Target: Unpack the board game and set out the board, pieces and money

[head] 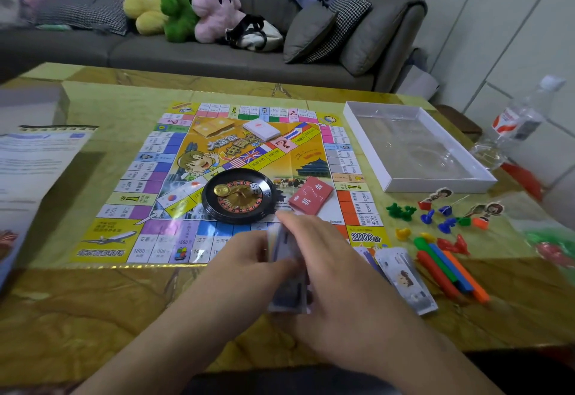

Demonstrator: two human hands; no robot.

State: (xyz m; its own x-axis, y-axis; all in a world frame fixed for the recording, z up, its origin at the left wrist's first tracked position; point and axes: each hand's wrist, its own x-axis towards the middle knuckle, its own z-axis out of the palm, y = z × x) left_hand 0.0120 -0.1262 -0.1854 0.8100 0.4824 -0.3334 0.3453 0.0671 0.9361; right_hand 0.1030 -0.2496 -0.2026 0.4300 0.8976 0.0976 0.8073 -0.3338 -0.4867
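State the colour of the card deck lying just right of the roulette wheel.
Red card deck, white characters; clearest in the head view.

Roulette wheel (pixel 239 196) lies on board (pixel 130 198); box tray (pixel 441 184) to its right.

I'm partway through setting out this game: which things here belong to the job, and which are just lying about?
Job: game board; roulette wheel; red card deck; white card deck; stack of play money gripped by left hand and right hand; plastic pawns; white box tray.

Lying about: plush toys; water bottle; sofa cushions; handbag.
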